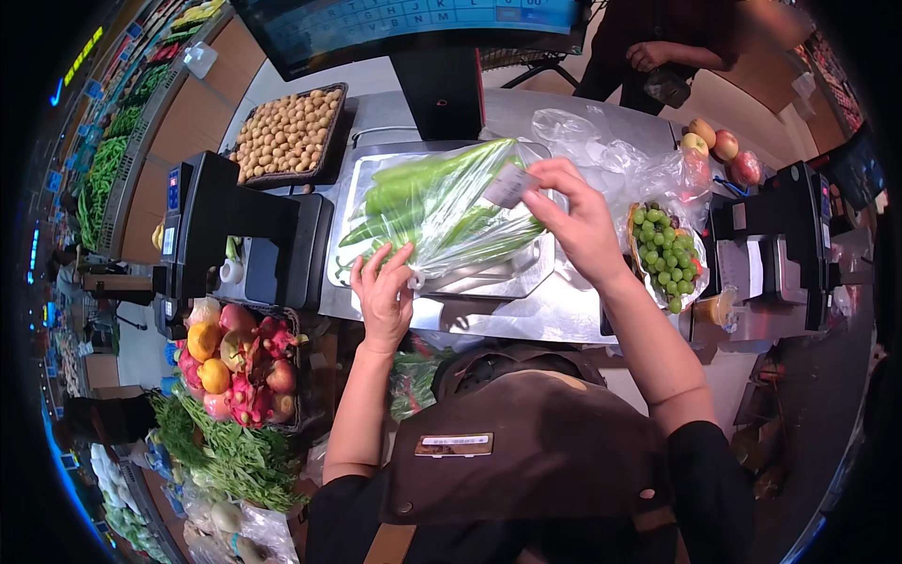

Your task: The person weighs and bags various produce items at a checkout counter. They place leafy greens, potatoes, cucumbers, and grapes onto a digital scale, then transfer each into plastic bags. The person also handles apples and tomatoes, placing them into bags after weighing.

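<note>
A clear plastic bag of long green peppers (444,204) lies on the metal scale plate (356,176) in front of me. My left hand (384,299) is at its near left corner, with fingertips on the film and the thumb by the twisted, knotted end (416,280). Between thumb and fingers of my right hand (581,218) is a white printed label (509,186). It is against the upper right part of the bag; whether it is fully stuck down I cannot tell.
Behind the scale stands a monitor (437,92). Around the counter are a basket of longans (289,134), green grapes (662,250), apples (724,144), loose plastic bags (606,151) and a fruit basket with dragon fruit (243,352). Another person (655,56) stands across the counter.
</note>
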Demonstrator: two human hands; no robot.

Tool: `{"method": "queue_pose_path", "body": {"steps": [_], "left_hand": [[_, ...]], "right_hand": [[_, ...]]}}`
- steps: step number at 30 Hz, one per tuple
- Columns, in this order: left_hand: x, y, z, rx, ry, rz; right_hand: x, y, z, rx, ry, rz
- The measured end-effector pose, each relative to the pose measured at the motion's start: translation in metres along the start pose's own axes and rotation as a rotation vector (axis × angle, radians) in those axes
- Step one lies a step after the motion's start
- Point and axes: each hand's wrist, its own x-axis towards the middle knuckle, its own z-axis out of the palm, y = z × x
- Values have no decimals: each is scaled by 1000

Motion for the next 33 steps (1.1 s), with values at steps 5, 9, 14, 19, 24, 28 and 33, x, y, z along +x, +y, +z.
{"method": "queue_pose_path", "body": {"steps": [5,9,14,19,24,28,33], "left_hand": [[-6,7,4,18,59,-35],[-13,6,6,30,107,-111],[-14,9,10,-18,157,-163],[-17,10,6,-17,182,-192],[-7,23,-5,-38,249,-211],[19,42,-32,-12,368,-270],[80,76,-38,-216,306,23]], "right_hand": [[106,37,73,-811,-636,344],[107,54,97,-1166,-333,-160],[108,66,95,-1137,-373,-87],[110,61,91,-1198,-231,-212],[76,35,70,-1017,-820,-346],[57,-32,81,-557,-957,-266],[44,-7,54,-477,-642,-438]]}}
